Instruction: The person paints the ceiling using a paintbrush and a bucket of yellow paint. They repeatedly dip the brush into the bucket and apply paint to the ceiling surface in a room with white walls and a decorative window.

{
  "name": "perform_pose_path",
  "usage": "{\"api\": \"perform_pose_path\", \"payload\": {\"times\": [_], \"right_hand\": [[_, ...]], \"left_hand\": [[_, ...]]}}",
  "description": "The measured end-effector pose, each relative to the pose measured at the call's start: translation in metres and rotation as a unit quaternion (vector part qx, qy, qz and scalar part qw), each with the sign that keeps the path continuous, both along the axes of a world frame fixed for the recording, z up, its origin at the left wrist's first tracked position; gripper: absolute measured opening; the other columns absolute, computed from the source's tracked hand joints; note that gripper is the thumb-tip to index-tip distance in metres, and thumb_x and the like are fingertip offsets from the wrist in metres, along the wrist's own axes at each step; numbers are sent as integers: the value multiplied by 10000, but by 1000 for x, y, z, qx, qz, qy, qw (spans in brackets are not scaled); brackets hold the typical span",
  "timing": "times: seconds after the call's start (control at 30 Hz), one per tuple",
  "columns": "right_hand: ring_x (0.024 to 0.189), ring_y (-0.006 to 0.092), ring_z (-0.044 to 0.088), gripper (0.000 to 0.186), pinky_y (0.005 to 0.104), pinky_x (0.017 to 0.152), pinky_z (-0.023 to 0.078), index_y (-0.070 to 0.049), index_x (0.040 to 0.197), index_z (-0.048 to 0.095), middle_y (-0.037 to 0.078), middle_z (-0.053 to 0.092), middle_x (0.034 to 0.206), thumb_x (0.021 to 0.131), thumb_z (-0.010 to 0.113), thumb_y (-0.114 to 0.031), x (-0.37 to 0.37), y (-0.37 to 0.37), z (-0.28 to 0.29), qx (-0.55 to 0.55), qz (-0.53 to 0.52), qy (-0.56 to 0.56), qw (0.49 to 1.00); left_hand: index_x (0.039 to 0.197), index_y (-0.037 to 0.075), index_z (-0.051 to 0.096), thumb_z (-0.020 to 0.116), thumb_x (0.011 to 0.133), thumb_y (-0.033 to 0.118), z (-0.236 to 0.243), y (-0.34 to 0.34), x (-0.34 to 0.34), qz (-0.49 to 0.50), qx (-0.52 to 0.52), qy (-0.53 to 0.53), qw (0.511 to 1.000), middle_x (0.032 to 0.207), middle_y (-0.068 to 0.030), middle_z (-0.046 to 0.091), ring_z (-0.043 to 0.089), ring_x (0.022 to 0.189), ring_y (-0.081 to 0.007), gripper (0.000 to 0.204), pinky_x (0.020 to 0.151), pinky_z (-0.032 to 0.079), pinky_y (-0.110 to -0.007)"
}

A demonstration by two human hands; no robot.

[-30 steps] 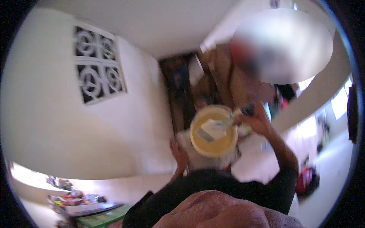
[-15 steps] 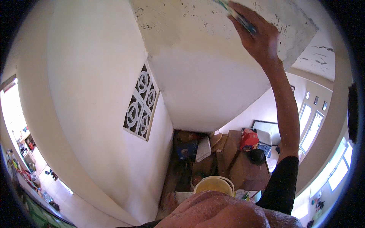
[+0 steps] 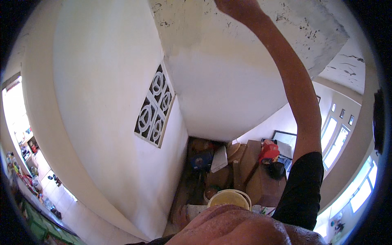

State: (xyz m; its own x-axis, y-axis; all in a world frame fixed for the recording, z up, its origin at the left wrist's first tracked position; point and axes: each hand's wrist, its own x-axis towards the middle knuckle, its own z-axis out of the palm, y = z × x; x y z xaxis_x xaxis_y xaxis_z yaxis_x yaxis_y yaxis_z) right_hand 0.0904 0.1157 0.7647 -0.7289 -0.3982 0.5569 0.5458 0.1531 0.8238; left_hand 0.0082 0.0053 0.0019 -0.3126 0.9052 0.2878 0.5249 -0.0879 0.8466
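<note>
My right arm reaches up from the lower right, a black sleeve around its upper part. Only the wrist and the back of my right hand [image 3: 239,9] show at the top edge. Its fingers, and anything in them, are cut off by the picture's rim. The hand is nearest the upper part of the sloping painted surface [image 3: 228,81]. This surface is smooth and whitish lower down, cream and marked with dark flaking spots higher up. A pale yellow bucket [image 3: 248,200] with a handle stands below me at the bottom middle. My left hand does not show.
At left, a white wall [image 3: 98,102] carries a patterned vent block [image 3: 153,107]. Below the slope stand a brown cabinet [image 3: 255,175] with a red item [image 3: 268,151] and a dark round thing on top. Boards and boxes lie beside it. Windows [image 3: 337,141] are at right.
My right hand has moved up and to the left, mostly out of the picture. The slim teal-and-white tool gripped in it earlier no longer shows. The view has shifted slightly.
</note>
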Motion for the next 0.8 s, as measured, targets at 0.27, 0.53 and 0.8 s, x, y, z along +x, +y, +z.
{"api": "perform_pose_path", "payload": {"times": [0.27,0.53,0.8], "right_hand": [[713,338,688,139,448,647,569,-37,951,612,162,666,770,874,591,-151,-5,64,-87,-148,-126,-7,981],[554,299,611,130,392,510,480,-3,767,581,149,643,687,852,580,-101,-3,-15,29,94,56,52,993],[749,272,653,58,395,645,544,-35,890,591,132,632,829,845,570,-65,2,68,-37,72,14,-13,997]], "left_hand": [[1399,-37,407,474,911,48,-1,-6,-4,14,-4,-1,1000,1440,-287,386,340,1355,-446,500,1138,257,-510],[1388,-34,423,484,900,39,1,-10,1,-1,-5,5,1000,1435,-287,392,347,1350,-447,497,1134,263,-515],[1377,-30,439,494,890,29,-2,-11,-1,1,0,10,1000,1430,-287,398,353,1345,-447,494,1129,269,-519]]}}
